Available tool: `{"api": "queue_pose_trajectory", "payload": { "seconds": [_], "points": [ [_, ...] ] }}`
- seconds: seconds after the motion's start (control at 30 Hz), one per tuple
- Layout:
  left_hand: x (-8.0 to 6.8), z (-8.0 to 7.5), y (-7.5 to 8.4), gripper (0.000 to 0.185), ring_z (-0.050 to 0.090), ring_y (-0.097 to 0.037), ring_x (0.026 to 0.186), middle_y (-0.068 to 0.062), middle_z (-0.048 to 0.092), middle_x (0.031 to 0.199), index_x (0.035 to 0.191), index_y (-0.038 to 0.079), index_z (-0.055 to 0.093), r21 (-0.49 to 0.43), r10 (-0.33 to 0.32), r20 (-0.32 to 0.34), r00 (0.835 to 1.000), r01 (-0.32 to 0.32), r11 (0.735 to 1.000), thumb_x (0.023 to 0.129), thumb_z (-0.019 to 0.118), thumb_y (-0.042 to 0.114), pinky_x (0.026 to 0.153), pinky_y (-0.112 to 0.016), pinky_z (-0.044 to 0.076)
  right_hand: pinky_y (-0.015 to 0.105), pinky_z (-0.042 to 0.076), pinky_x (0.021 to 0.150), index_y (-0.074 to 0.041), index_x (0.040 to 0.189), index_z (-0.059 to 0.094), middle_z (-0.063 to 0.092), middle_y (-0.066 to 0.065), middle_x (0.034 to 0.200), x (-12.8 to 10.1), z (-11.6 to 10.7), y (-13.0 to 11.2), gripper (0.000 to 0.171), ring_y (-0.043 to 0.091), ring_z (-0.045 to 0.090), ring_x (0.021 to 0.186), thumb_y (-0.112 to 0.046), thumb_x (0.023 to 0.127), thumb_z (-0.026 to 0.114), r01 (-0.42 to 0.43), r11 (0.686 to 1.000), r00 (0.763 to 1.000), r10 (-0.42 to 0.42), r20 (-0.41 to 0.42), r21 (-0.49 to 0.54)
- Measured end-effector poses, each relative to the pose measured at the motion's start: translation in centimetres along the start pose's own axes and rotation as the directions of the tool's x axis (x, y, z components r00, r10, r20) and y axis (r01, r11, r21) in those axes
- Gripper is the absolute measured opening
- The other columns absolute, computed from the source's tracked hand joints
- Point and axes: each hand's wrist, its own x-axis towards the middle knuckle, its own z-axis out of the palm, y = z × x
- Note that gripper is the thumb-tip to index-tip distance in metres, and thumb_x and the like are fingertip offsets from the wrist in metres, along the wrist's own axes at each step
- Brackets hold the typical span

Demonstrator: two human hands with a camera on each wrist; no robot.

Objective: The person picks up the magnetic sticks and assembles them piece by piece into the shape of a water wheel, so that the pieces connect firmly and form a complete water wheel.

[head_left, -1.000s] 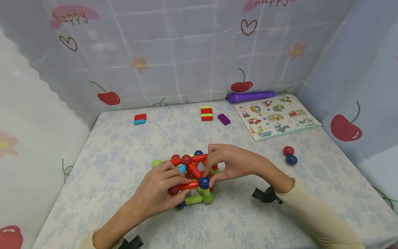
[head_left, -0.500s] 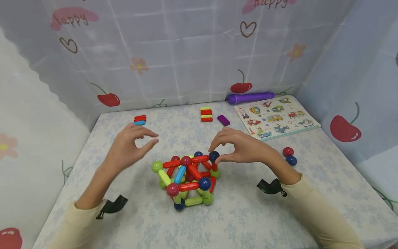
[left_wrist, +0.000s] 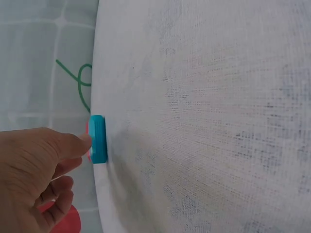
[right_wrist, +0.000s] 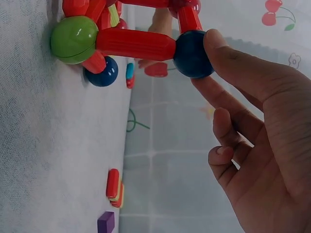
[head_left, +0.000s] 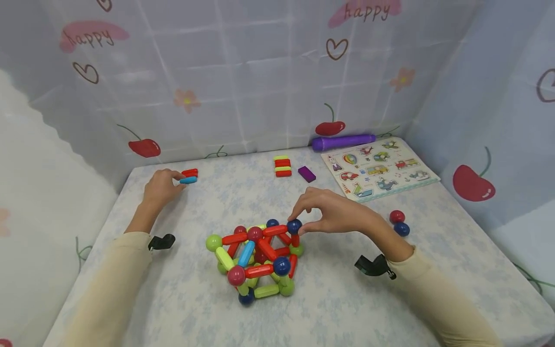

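Observation:
In the middle of the table stands a structure of coloured rods and balls (head_left: 260, 271), with red, green and light blue rods. My right hand (head_left: 331, 210) pinches the dark blue ball (right_wrist: 192, 54) at its upper right corner, thumb on one side and index finger on the other. A red rod (right_wrist: 136, 43) runs from that ball down to a green ball (right_wrist: 74, 40). At the far left, thumb and index finger of my left hand (head_left: 162, 187) pinch the end of a light blue rod (left_wrist: 98, 139). Red rods (head_left: 191, 172) lie right behind it.
Several red and yellow-green rods (head_left: 283, 167) lie in a row at the back, beside a purple block (head_left: 307, 174). A purple stick (head_left: 343, 142) and a picture board (head_left: 381, 168) are back right. Red (head_left: 396, 216) and blue balls (head_left: 402, 229) sit at right.
My left hand has let go of the structure and moved away to the light blue rod at back left. My right hand has shifted from the front blue ball to the rear corner ball.

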Motion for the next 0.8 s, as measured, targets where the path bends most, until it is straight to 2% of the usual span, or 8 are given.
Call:
{"api": "queue_pose_trajectory", "payload": {
  "seconds": [0.23, 0.4, 0.5, 0.63, 0.8],
  "points": [
    [1.0, 0.6, 0.1, 0.038, 0.054, -0.050, 0.128, -0.031, 0.061, 0.134, 0.135, -0.004, 0.071, 0.027, -0.021, 0.001, 1.000, 0.021, 0.999, 0.101, 0.071, 0.013, 0.097, -0.067, 0.053, 0.047, 0.060, 0.092, -0.027, 0.118, 0.081, 0.074, -0.019, 0.115, -0.2, 0.0, -0.4, 0.031, 0.009, 0.061, 0.109, -0.028, 0.089, 0.091, -0.002, 1.000, 1.000, 0.002, -0.010, 0.016],
    [0.4, 1.6, 0.1, 0.039, 0.054, -0.049, 0.126, -0.031, 0.061, 0.132, 0.134, -0.005, 0.071, 0.030, -0.040, 0.038, 0.998, 0.039, 0.999, 0.102, 0.074, 0.015, 0.099, -0.066, 0.054, 0.036, 0.059, 0.091, -0.026, 0.119, 0.081, 0.075, -0.018, 0.117, -0.7, 0.6, -0.5, 0.031, 0.008, 0.062, 0.109, -0.030, 0.090, 0.090, -0.006, 1.000, 1.000, 0.006, 0.002, 0.024],
    [-0.1, 2.0, 0.0, 0.037, 0.054, -0.047, 0.125, -0.029, 0.063, 0.129, 0.131, -0.006, 0.073, 0.021, -0.042, 0.038, 0.998, 0.041, 0.999, 0.101, 0.075, 0.017, 0.099, -0.066, 0.054, 0.032, 0.058, 0.091, -0.026, 0.120, 0.081, 0.075, -0.017, 0.117, -0.7, 0.8, -0.6, 0.031, 0.008, 0.062, 0.109, -0.031, 0.090, 0.090, -0.001, 1.000, 1.000, 0.000, 0.005, 0.028],
    [-0.4, 2.0, 0.0, 0.032, 0.055, -0.044, 0.120, -0.026, 0.066, 0.122, 0.124, -0.003, 0.076, 0.003, -0.013, 0.019, 1.000, 0.013, 1.000, 0.101, 0.076, 0.019, 0.096, -0.064, 0.054, 0.032, 0.057, 0.090, -0.027, 0.119, 0.081, 0.074, -0.018, 0.116, -0.5, 0.8, -0.5, 0.031, 0.008, 0.062, 0.109, -0.031, 0.090, 0.090, 0.000, 1.000, 1.000, 0.000, -0.010, 0.022],
    [-0.8, 1.8, 0.3, 0.028, 0.056, -0.040, 0.116, -0.021, 0.068, 0.118, 0.122, -0.001, 0.076, 0.000, 0.051, 0.061, 0.997, -0.051, 0.999, 0.100, 0.077, 0.016, 0.094, -0.060, 0.055, 0.032, 0.058, 0.090, -0.026, 0.119, 0.082, 0.075, -0.018, 0.116, -0.1, 0.4, -0.4, 0.031, 0.008, 0.063, 0.108, -0.031, 0.089, 0.090, -0.001, 1.000, 1.000, 0.001, -0.015, 0.007]
  ]
}}
